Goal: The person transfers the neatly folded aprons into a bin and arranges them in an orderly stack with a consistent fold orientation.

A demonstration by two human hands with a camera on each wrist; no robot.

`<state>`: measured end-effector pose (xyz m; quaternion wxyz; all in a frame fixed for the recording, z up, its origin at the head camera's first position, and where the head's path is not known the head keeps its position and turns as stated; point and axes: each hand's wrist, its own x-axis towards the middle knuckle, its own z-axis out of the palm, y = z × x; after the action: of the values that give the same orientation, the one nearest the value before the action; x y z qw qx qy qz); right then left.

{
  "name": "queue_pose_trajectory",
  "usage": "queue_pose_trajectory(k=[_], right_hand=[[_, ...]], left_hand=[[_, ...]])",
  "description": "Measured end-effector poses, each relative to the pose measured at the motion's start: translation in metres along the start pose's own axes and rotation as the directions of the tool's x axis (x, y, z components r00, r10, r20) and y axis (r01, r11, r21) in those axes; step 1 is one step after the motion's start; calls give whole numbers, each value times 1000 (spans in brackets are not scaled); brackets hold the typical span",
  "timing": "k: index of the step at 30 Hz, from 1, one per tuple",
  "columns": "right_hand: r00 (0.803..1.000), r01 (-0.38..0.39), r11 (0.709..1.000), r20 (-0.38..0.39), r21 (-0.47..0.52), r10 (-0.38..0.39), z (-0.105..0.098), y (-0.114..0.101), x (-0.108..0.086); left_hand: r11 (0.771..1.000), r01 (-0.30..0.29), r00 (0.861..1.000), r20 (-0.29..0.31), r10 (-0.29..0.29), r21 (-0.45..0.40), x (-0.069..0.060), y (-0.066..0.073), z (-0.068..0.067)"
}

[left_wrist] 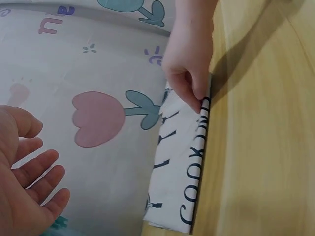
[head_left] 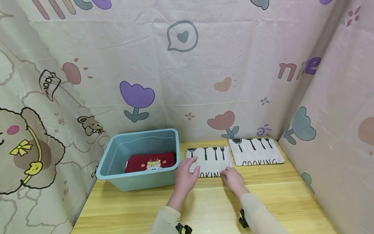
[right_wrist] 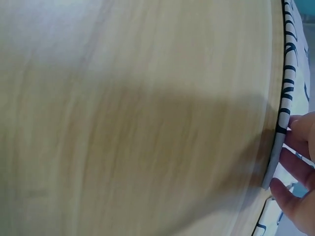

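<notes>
Bin [head_left: 140,182] stands left with red cloth [head_left: 157,156] inside. Just right, the left hand [head_left: 186,174] hovers with loosely spread fingers, holding nothing. Folded white cloth [head_left: 209,162] lies just beyond both hands, long axis left-right; the right hand [head_left: 233,179], nearer, reaches palm-down, bent fingertips touching its near right corner; whether they pinch, I cannot tell. Second folded cloth [head_left: 257,152] lies far right.

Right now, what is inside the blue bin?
Inside the bin lies a red cloth. The front wall hides its near edge, and anything beneath the cloth is covered, so I cannot tell what is there.
</notes>
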<state>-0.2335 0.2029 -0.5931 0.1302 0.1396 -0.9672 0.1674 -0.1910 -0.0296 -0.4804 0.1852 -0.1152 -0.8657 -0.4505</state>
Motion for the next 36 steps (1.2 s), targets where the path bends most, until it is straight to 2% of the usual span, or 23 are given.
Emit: queue_pose_trajectory(k=[3,9,15,21,28,31,36], right_hand=[[1000,2,1000,-27,6,-1,-1,2,-2],[1000,0,1000,-26,2,0,-2,4,-6],[999,4,1000,-32,9,-4,-3,5,-10],[1000,14,1000,-28,22,-13,-7,6,-19],[997,52,998,-64,33,-50,-12,8,-32],[996,55,998,-68,27,-53,-13,9,-37],[998,43,999,-53,21,-42,-15,9,-45]], left_hand=[[1000,26,1000,6,-27,6,-2,-4,5],[997,79,997,13,-79,0,-5,-17,13],[988,154,988,19,-154,-14,-6,-27,18],[974,221,975,15,-221,-54,-5,-34,22],[946,311,950,34,-309,-95,-9,-40,25],[941,325,946,36,-323,-93,-10,-44,27],[923,368,930,39,-366,-116,-11,-47,29]])
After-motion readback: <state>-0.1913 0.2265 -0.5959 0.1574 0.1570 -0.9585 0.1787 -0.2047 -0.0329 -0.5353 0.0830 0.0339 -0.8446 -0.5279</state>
